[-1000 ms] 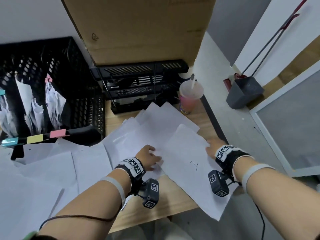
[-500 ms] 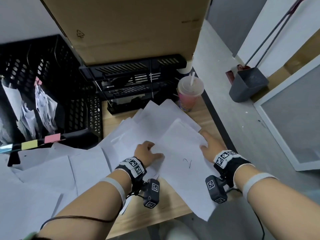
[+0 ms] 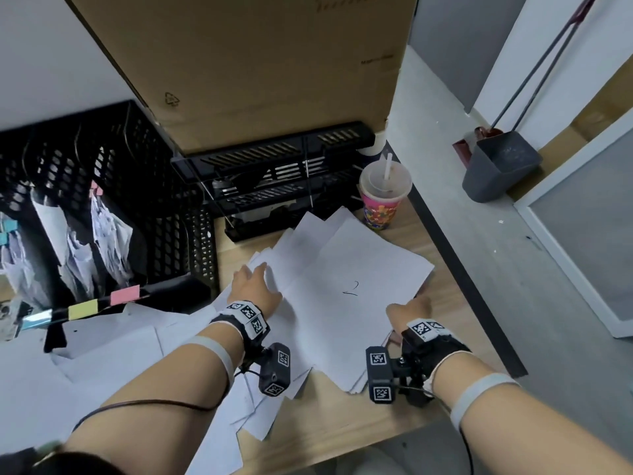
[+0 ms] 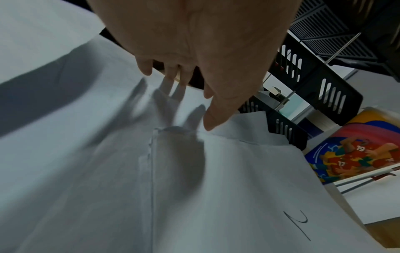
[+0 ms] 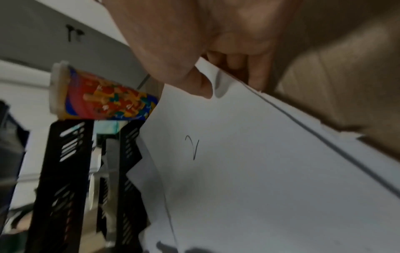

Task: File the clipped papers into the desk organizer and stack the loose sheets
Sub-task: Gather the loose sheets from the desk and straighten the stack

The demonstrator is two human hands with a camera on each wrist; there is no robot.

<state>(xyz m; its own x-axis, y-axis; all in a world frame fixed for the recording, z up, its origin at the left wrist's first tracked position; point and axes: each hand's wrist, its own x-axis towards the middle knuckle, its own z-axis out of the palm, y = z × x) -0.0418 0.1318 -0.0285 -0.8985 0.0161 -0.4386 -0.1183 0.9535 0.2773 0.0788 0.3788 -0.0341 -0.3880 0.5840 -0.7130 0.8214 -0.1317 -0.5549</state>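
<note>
A pile of loose white sheets (image 3: 342, 269) lies on the wooden desk (image 3: 342, 426), its top sheet bearing a small pen mark (image 3: 351, 289). My left hand (image 3: 251, 274) lies flat at the pile's left edge, fingers spread and thumb touching paper (image 4: 212, 119). My right hand (image 3: 411, 305) pinches the pile's right edge, thumb on top (image 5: 201, 87) and fingers underneath. The black upright desk organizer (image 3: 102, 186) stands at the left and holds clipped papers (image 3: 102, 231) in its slots.
More loose sheets (image 3: 113, 341) spread over the desk's left part. Black stacked letter trays (image 3: 274, 166) and a lidded drink cup (image 3: 383, 197) stand behind the pile, and a large cardboard box (image 3: 257, 63) rises at the back. The desk's right edge drops to the floor, where a grey dustpan (image 3: 500, 169) stands.
The marked sheet has slid left and away from the front edge, onto the pile. My left hand moved to the pile's far left edge; my right hand took hold of its right edge.
</note>
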